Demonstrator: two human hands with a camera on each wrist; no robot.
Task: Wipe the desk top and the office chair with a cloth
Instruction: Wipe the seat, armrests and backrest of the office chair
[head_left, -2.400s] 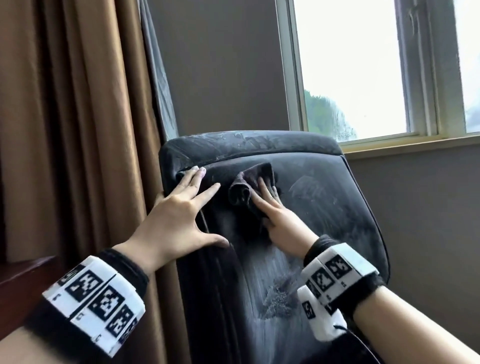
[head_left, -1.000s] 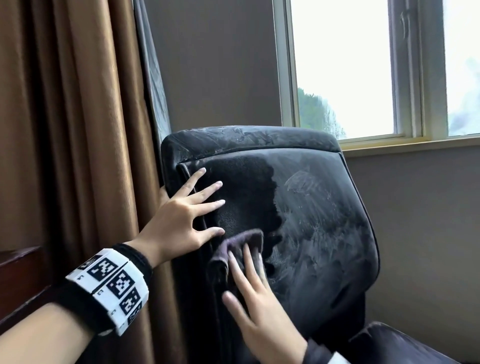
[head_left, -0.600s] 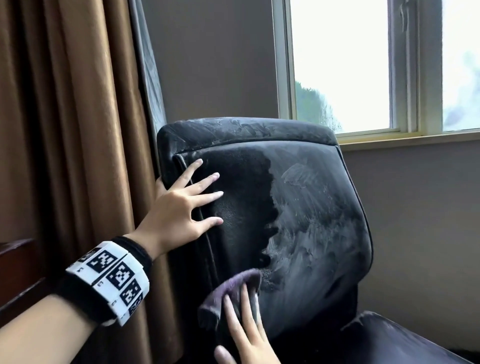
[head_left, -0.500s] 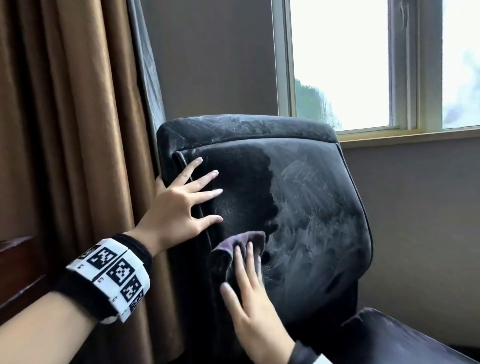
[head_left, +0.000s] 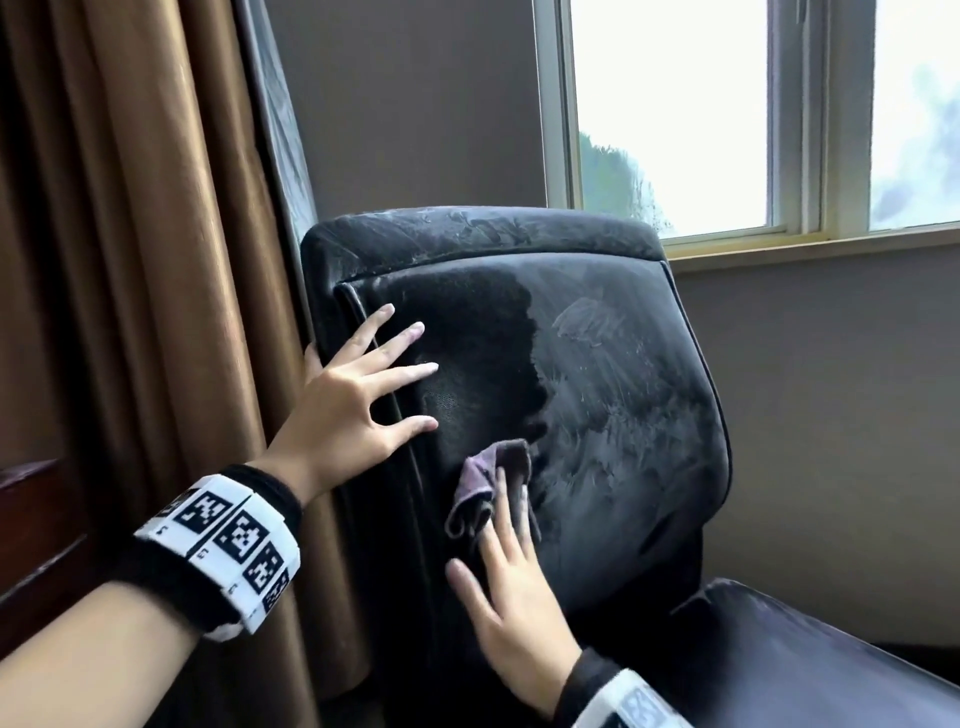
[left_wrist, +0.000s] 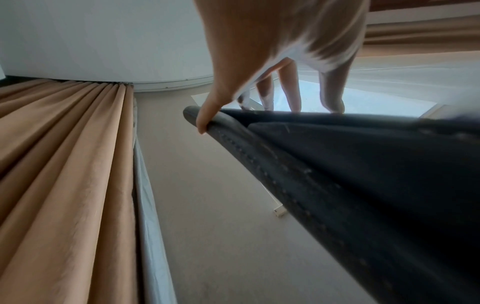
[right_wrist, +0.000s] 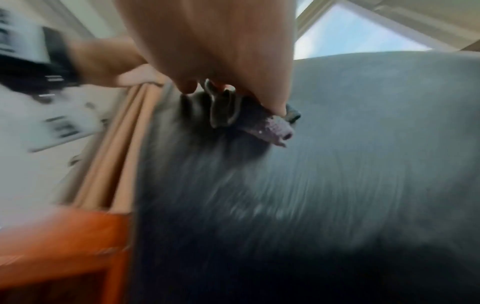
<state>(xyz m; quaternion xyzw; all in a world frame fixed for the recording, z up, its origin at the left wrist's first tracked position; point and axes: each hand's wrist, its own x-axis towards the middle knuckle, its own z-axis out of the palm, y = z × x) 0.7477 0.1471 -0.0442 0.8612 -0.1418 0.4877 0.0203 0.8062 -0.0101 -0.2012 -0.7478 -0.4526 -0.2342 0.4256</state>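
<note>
The black office chair's backrest faces me, grey with dust on its right part and dark along a wiped strip on its left. My left hand lies flat with spread fingers on the backrest's left edge. Its thumb rests against the side rim. Low on the backrest, my right hand presses a crumpled purple-grey cloth to the leather with straight fingers. In the blurred right wrist view the cloth bunches under the fingertips.
Brown curtains hang close on the chair's left, with a dark wooden piece of furniture beside them. A window and grey wall stand behind. The chair's seat juts out at the lower right.
My right hand swept the cloth from the top of the backrest down to its base, leaving a dark clean strip, then rose a little. The left hand stayed on the edge.
</note>
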